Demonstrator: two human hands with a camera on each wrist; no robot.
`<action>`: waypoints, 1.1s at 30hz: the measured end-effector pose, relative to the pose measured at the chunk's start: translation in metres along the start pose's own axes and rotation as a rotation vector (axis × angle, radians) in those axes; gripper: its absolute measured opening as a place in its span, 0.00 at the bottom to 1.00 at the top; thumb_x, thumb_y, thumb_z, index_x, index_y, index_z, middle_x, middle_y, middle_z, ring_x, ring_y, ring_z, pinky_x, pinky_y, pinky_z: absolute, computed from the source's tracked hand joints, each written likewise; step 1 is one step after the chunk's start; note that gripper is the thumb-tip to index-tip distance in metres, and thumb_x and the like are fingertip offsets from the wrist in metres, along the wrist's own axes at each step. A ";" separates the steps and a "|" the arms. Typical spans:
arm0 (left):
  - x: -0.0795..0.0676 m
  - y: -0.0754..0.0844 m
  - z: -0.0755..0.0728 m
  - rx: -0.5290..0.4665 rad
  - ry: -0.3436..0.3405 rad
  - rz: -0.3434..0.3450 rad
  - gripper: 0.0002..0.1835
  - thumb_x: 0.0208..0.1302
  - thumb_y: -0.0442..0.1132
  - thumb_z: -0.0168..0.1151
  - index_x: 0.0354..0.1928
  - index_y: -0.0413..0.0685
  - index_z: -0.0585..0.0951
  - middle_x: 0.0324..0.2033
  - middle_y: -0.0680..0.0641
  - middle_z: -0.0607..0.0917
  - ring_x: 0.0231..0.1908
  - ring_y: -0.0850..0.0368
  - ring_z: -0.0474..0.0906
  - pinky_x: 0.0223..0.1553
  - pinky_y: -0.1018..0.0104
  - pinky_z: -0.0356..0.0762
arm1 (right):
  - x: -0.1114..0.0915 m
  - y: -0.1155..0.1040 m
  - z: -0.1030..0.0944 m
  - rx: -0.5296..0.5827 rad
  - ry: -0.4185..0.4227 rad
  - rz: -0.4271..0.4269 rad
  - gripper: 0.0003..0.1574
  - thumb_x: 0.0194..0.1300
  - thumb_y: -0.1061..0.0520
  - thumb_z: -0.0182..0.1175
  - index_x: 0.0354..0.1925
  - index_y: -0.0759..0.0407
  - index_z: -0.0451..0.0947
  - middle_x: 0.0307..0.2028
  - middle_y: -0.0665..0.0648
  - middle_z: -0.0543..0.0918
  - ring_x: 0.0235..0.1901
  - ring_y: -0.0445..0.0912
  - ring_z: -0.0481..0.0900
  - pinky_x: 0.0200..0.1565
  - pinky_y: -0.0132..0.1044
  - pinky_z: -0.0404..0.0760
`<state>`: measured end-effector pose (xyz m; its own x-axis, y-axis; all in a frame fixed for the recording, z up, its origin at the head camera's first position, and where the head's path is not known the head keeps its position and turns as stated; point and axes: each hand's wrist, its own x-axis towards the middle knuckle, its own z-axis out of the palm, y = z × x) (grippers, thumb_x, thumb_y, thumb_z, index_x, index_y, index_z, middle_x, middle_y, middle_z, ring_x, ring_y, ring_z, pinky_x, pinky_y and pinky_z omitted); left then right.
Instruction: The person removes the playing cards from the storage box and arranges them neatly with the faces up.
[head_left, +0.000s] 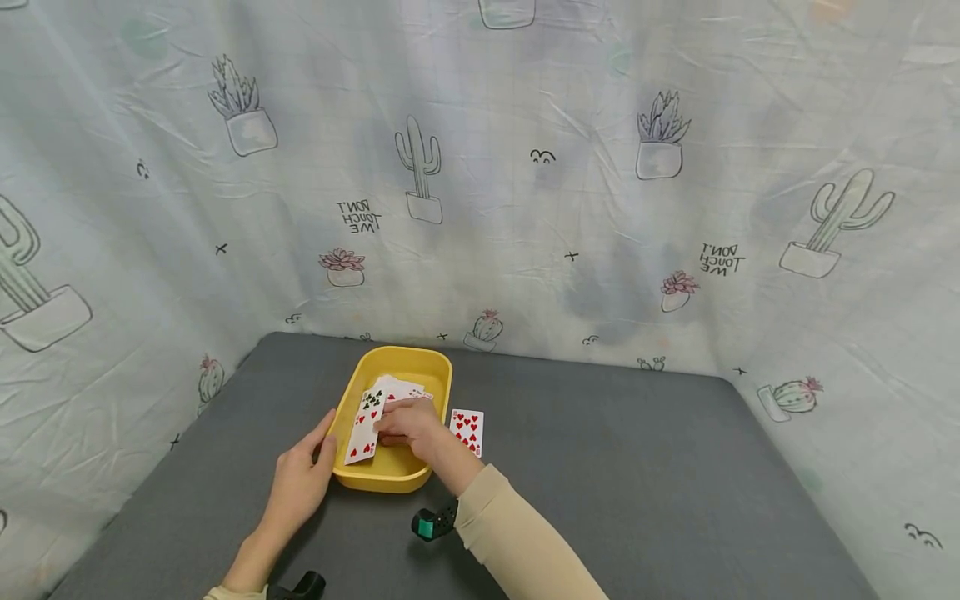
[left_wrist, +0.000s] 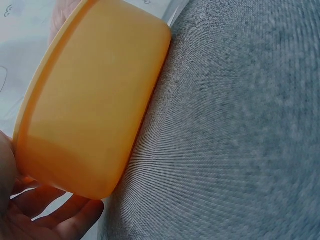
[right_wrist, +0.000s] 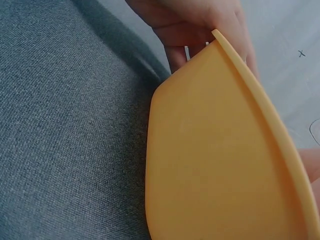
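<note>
A yellow plastic tray [head_left: 393, 481] stands on the dark grey cloth, with several playing cards inside. My left hand [head_left: 298, 482] holds its left side, the fingers reaching round the outer wall in the left wrist view. Over the right rim, my right hand [head_left: 411, 423] reaches into the tray and pinches the edge of playing cards [head_left: 362, 439]. These are hearts with a club card [head_left: 372, 400] behind them, tilted up on the left side of the tray. Whiter cards [head_left: 397, 386] lie fanned farther back, partly hidden by the right hand. The wrist views show mostly the tray's outer walls.
One heart card [head_left: 467, 427] lies face up on the grey table [head_left: 637, 475], close outside the tray's right wall. A pale curtain [head_left: 495, 200] printed with cacti hangs behind and along the sides. Black wrist straps [head_left: 435, 522] sit at both wrists.
</note>
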<state>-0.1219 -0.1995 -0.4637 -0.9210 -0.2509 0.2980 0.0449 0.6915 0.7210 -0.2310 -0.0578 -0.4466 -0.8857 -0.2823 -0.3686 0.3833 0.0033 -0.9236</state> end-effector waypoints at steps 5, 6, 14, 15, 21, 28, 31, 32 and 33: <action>0.000 -0.001 0.001 -0.004 -0.001 0.004 0.24 0.69 0.47 0.42 0.65 0.50 0.62 0.57 0.40 0.69 0.53 0.47 0.67 0.47 0.45 0.67 | -0.006 -0.001 0.000 -0.029 -0.007 0.035 0.17 0.46 0.70 0.66 0.38 0.65 0.77 0.27 0.59 0.81 0.26 0.49 0.81 0.28 0.41 0.79; 0.000 -0.001 0.002 -0.004 0.002 0.007 0.24 0.69 0.47 0.42 0.65 0.50 0.62 0.57 0.40 0.69 0.53 0.46 0.67 0.47 0.45 0.67 | -0.006 -0.002 0.001 -0.026 -0.002 0.031 0.16 0.46 0.70 0.66 0.37 0.65 0.77 0.27 0.59 0.81 0.26 0.49 0.81 0.28 0.40 0.79; 0.001 -0.003 0.004 0.003 0.017 0.021 0.24 0.69 0.46 0.44 0.65 0.50 0.63 0.57 0.40 0.69 0.54 0.46 0.67 0.48 0.45 0.66 | -0.006 -0.002 0.002 0.028 0.049 -0.005 0.23 0.39 0.77 0.67 0.37 0.68 0.73 0.29 0.61 0.80 0.26 0.50 0.81 0.32 0.42 0.79; 0.001 -0.003 0.003 0.001 0.018 0.024 0.24 0.68 0.46 0.44 0.65 0.50 0.63 0.56 0.40 0.70 0.54 0.46 0.67 0.48 0.45 0.66 | -0.007 -0.002 0.002 0.022 0.059 -0.006 0.24 0.38 0.77 0.67 0.37 0.68 0.72 0.28 0.61 0.79 0.25 0.50 0.81 0.32 0.42 0.79; 0.001 -0.003 0.003 -0.003 0.016 0.042 0.24 0.68 0.46 0.44 0.65 0.53 0.63 0.56 0.41 0.70 0.53 0.46 0.67 0.47 0.46 0.66 | -0.012 -0.005 0.001 -0.005 0.109 -0.017 0.27 0.36 0.76 0.69 0.37 0.67 0.69 0.27 0.60 0.78 0.25 0.48 0.81 0.36 0.42 0.78; 0.002 -0.003 0.002 -0.004 0.022 0.051 0.24 0.68 0.46 0.44 0.65 0.53 0.63 0.56 0.41 0.71 0.53 0.47 0.68 0.47 0.46 0.67 | -0.018 -0.009 -0.001 0.030 0.096 -0.057 0.24 0.37 0.76 0.67 0.36 0.66 0.71 0.27 0.60 0.79 0.25 0.47 0.81 0.32 0.38 0.78; 0.002 -0.003 0.003 -0.003 0.024 0.054 0.23 0.68 0.46 0.45 0.65 0.52 0.63 0.56 0.41 0.71 0.53 0.46 0.68 0.47 0.46 0.67 | -0.019 -0.010 -0.002 0.039 0.092 -0.077 0.21 0.38 0.76 0.67 0.34 0.65 0.74 0.28 0.59 0.79 0.25 0.47 0.80 0.31 0.38 0.79; 0.002 -0.002 0.002 0.000 0.023 0.051 0.23 0.68 0.46 0.45 0.65 0.52 0.63 0.56 0.41 0.71 0.53 0.46 0.68 0.47 0.46 0.67 | -0.020 -0.010 -0.002 0.037 0.094 -0.079 0.20 0.38 0.75 0.67 0.33 0.65 0.75 0.28 0.59 0.79 0.25 0.47 0.80 0.31 0.38 0.79; 0.002 -0.002 0.002 -0.001 0.021 0.050 0.23 0.68 0.46 0.45 0.65 0.51 0.63 0.56 0.41 0.71 0.53 0.46 0.67 0.47 0.46 0.67 | -0.020 -0.010 -0.002 0.032 0.099 -0.078 0.19 0.39 0.75 0.67 0.33 0.64 0.75 0.28 0.58 0.79 0.24 0.47 0.80 0.31 0.38 0.79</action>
<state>-0.1251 -0.1998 -0.4658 -0.9092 -0.2305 0.3466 0.0907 0.7029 0.7055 -0.2179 -0.0501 -0.4298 -0.9342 -0.1839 -0.3057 0.3189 -0.0463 -0.9467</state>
